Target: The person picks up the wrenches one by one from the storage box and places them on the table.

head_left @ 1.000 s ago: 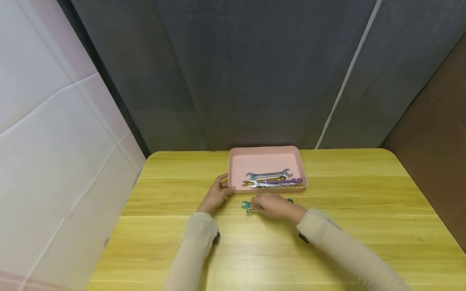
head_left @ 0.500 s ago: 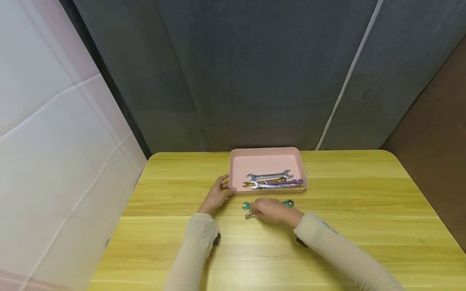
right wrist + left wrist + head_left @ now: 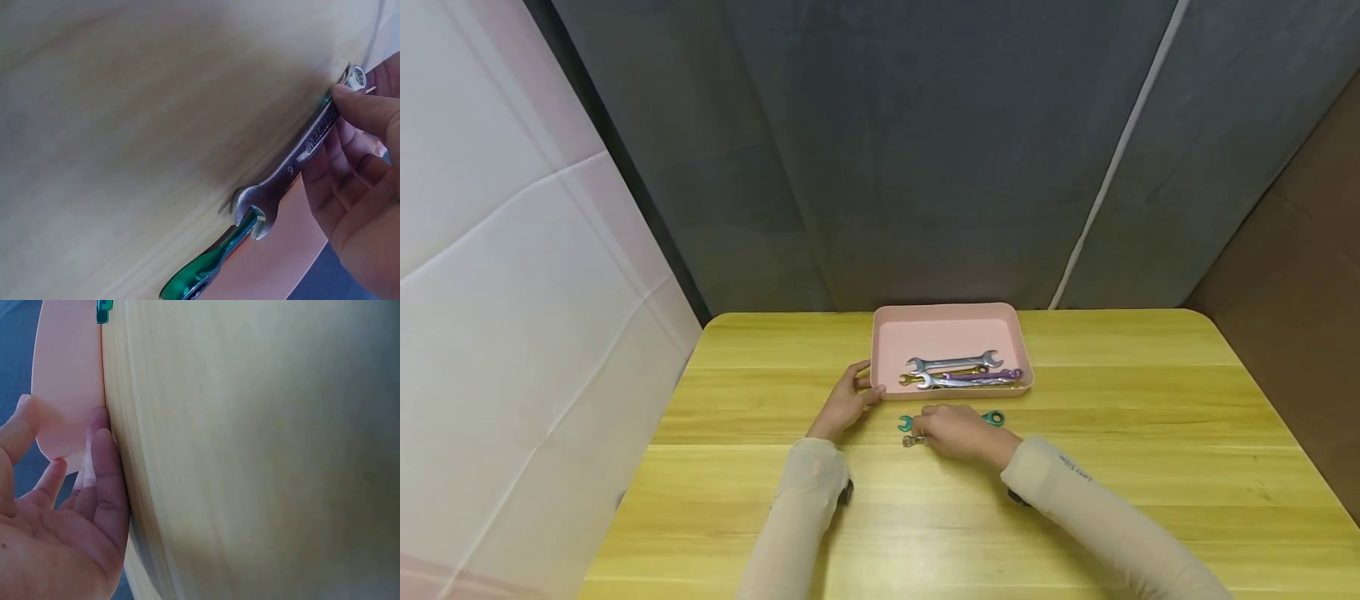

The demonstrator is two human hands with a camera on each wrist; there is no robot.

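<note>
In the head view, a shallow pink plastic tray sits at the far middle of the yellow wooden desk, holding a small heap of silver, gold and purple metal wrenches along its near side. The left hand rests against the tray's near left corner, fingers fairly straight and touching its rim. Just in front of the tray, the right hand pinches a small silver combination wrench, its tip sticking out leftward, and beside it a teal-handled wrench lies flat on the desk. In the left wrist view, the left hand lies relaxed and spread, fingertips touching the tray's pink wall. In the right wrist view, the right hand pinches the silver wrench near its ring end, thumb on top; the open end lies over the teal wrench, close to the tray.
</note>
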